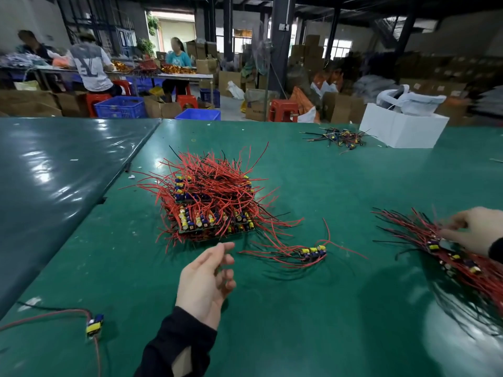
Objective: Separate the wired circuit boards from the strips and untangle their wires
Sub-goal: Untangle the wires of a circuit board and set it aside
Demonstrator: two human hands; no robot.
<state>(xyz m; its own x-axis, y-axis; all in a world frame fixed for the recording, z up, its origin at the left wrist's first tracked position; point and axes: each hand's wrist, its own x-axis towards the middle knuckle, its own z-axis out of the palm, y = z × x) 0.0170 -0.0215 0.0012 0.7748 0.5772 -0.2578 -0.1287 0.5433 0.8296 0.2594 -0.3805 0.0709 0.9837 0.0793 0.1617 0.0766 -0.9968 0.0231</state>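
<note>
A tall stack of board strips (pixel 215 208) with tangled red and black wires sits mid-table. My left hand (pixel 206 281) hovers just in front of it, fingers relaxed and holding nothing. To the right of that hand lies a short strip of boards (pixel 313 253) with red wires. My right hand (pixel 479 229) rests its fingers on a long row of separated wired boards (pixel 451 254) at the right edge; whether it grips one I cannot tell. A single wired board (pixel 94 325) lies at the near left.
Green mats cover the table (pixel 299 308). A small heap of wired parts (pixel 343 138) lies at the far right beside a white box (pixel 402 129). Beyond the table are people at another bench, blue crates, red stools and cartons.
</note>
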